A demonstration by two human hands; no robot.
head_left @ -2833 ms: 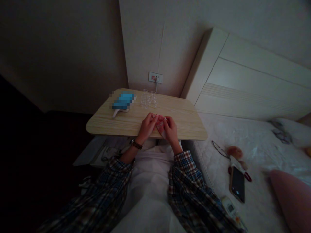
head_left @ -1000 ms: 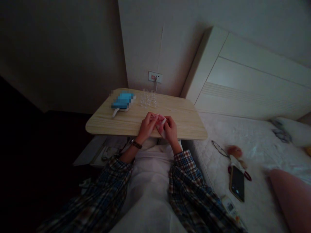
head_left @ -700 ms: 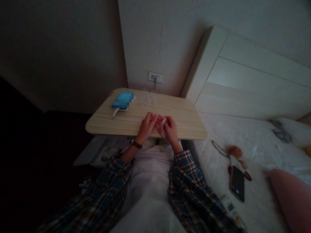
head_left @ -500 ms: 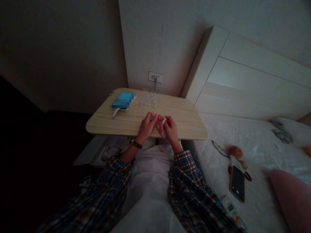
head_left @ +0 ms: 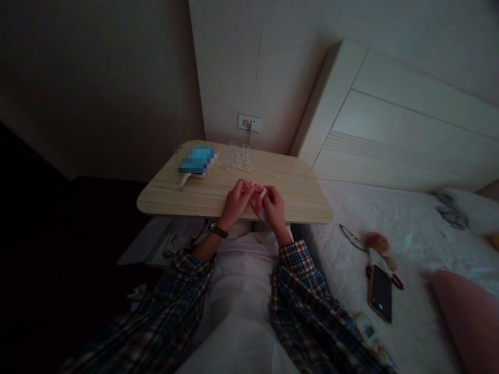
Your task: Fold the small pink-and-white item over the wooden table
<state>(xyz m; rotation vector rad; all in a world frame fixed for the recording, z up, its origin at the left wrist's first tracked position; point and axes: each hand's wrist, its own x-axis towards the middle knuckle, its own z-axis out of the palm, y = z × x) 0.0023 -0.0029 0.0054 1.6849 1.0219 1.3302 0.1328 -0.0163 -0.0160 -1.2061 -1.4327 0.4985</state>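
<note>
My left hand and my right hand meet over the near edge of a light wooden table. Between their fingertips is a small pink object; both hands pinch it, and a thin white piece sticks up by my right thumb. The room is dim and the object is too small to identify. A dark watch sits on my left wrist. Both arms wear plaid sleeves.
At the table's back stand several small clear cups and a blue item on a white base. On the bed to the right lie glasses, a phone, a remote and a pink cushion.
The hands stay together on the pink object with only slight finger shifts. The view has wobbled a little.
</note>
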